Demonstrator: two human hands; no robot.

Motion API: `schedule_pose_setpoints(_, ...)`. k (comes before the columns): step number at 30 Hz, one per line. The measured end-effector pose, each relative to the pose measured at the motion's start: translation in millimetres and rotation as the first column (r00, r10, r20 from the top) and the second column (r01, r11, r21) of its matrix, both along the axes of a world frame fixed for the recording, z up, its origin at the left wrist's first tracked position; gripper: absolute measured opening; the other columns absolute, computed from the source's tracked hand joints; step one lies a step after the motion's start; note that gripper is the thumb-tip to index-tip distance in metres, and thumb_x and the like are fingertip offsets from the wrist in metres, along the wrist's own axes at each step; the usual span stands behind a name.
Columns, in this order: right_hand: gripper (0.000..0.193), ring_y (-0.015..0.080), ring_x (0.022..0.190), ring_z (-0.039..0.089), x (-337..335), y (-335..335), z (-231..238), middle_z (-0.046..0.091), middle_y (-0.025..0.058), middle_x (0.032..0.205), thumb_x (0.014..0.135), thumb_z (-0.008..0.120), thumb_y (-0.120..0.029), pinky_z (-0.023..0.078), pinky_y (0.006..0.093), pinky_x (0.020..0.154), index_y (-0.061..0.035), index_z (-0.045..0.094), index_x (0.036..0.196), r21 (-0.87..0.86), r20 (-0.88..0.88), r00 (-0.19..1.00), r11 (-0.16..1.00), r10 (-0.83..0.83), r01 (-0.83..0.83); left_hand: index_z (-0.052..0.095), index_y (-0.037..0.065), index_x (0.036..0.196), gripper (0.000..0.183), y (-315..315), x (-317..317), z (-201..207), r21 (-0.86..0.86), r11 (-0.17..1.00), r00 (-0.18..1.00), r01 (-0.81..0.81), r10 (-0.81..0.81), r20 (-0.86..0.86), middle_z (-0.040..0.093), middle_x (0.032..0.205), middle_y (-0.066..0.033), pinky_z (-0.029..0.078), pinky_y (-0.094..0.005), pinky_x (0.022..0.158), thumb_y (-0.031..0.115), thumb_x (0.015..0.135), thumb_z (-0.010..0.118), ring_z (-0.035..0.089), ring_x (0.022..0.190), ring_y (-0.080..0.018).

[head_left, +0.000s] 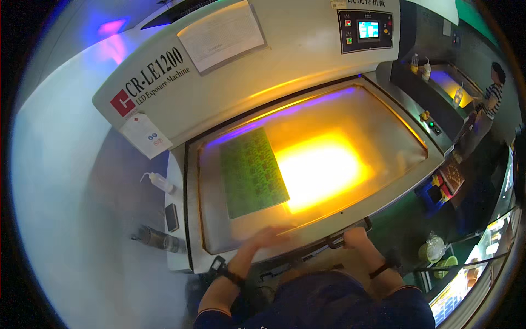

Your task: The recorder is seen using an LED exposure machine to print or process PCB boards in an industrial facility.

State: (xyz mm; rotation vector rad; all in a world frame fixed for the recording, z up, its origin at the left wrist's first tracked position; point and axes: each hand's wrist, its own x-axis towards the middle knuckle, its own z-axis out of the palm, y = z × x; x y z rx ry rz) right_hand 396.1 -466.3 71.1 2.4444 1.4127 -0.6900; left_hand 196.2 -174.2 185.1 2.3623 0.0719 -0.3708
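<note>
- Panel location: I observe a flat green panel [253,172], finely patterned, lying left of centre on the lit bed [392,129]. A bright yellow-white glare adjoins its right edge.
- Left hand [268,237]: at lower centre, its fingers are extended and open, with nothing held, over the front edge of the bed near the panel's lower edge. Motion blur prevents me from confirming contact.
- Right hand [356,237]: the fingers are closed around the dark handle [368,223] at the front edge, right of lower centre.
- Caution: I judge that the left fingers could be pinched if the bed shifts under a pull on the handle.
- Caution: a brush from the left hand could skew the panel; glare could mask the misalignment.
- Caution: a stray left forearm could knock the phone [171,217] or squeeze bottle [160,182] at left.
- Markings: the machine housing [301,55] carries large black lettering beside a red square emblem [122,102] at upper left. A printed sheet [222,38], a white label [147,134] with small symbols, and a control panel [367,31] with a lit screen are also visible; their fine print is illegible to me.
</note>
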Motion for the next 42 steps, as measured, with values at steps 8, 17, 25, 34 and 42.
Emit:
schedule_pose_setpoints(8,0.034,0.0264,0.086,0.071,1,-2,-53,0.073,0.0072,0.084,0.067,0.080,-0.044,0.054,0.0413,0.075,-0.0157,0.076,0.086,-0.106,0.055,0.986,0.981,-0.160,0.165,0.038,0.015,0.149,0.068,104,-22,-133,0.678,0.643,0.932,-0.357,0.294,0.212,0.029,0.159,-0.0072,0.017,-0.0687,0.111,0.054,0.095,0.048,0.023,0.145,-0.0370)
schedule_pose_setpoints(17,0.012,0.0244,0.078,0.067,-6,1,-26,0.068,0.0050,0.071,0.065,0.072,-0.027,0.038,0.0451,0.093,-0.0173,0.075,0.072,0.107,0.142,0.972,0.979,-0.190,0.175,0.036,0.015,0.151,0.083,111,-14,-140,0.653,0.633,0.904,-0.415,0.370,0.215,0.027,0.160,-0.0059,0.011,-0.0663,0.114,0.064,0.086,0.051,0.021,0.147,-0.0355)
schedule_pose_setpoints(25,0.023,0.0240,0.087,0.067,-5,1,24,0.069,0.0056,0.083,0.076,0.075,-0.032,0.044,0.0421,0.095,-0.0148,0.073,0.090,0.260,-0.068,0.990,0.956,-0.121,0.134,0.036,0.015,0.151,0.082,106,-21,-152,0.595,0.646,0.876,-0.478,0.402,0.267,0.026,0.161,-0.0064,0.006,-0.0664,0.115,0.061,0.085,0.054,0.018,0.148,-0.0352)
schedule_pose_setpoints(34,0.038,0.0289,0.093,0.067,52,-59,55,0.069,0.0129,0.093,0.090,0.063,-0.044,0.052,0.0399,0.077,-0.0076,0.068,0.099,0.288,-0.662,0.747,0.901,-0.058,0.325,0.042,0.021,0.148,0.067,-62,26,-103,0.564,0.741,0.924,-0.364,0.362,0.121,0.031,0.159,-0.0045,0.003,-0.0706,0.112,0.053,0.090,0.053,0.020,0.148,-0.0359)
schedule_pose_setpoints(42,0.046,0.0348,0.106,0.063,108,-168,-123,0.067,0.0122,0.109,0.089,0.063,-0.050,0.050,0.0446,0.089,-0.0122,0.065,0.115,0.072,-0.639,0.736,0.935,-0.224,0.347,0.048,0.020,0.144,0.059,-65,38,-116,0.492,0.749,0.895,-0.443,0.398,0.201,0.037,0.156,-0.0031,0.017,-0.0603,0.116,0.048,0.093,0.052,0.027,0.146,-0.0352)
